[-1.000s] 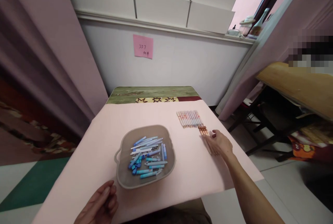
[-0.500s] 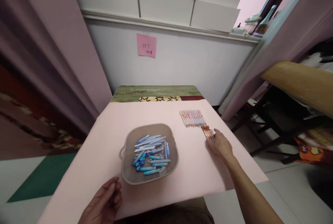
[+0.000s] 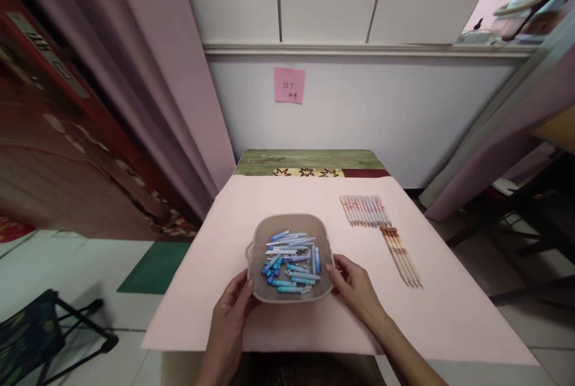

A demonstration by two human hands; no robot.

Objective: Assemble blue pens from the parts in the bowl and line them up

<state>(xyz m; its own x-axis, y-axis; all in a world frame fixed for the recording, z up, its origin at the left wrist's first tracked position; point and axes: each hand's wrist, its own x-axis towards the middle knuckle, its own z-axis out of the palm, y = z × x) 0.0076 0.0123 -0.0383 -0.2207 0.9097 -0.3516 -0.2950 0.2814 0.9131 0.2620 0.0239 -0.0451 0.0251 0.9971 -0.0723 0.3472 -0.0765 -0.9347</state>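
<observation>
A grey-brown plastic basin [image 3: 291,224] stands on the pink-covered table, holding many blue and white pens [image 3: 291,248], with small blue caps [image 3: 272,269] at their left. My left hand [image 3: 231,314] grips its near left rim, thumb on the edge. On the opposite side, my right hand [image 3: 354,287] holds the right rim between thumb and fingers. To the right lies a neat row of pale, patterned pens [image 3: 366,211]. Below that row, touching or nearly touching its right end, several orange-and-cream pens [image 3: 401,257] lie side by side at a slant.
The table's pink cover [image 3: 206,290] leaves a green wooden strip [image 3: 265,161] bare at the back. A pink note [image 3: 290,85] is stuck on the wall. A folding stool [image 3: 40,332] stands on the floor at the left.
My right hand has left the orange-and-cream pens and come to the basin's right rim. My left hand has closed on the left rim. The view has turned right to left, shifting everything rightward.
</observation>
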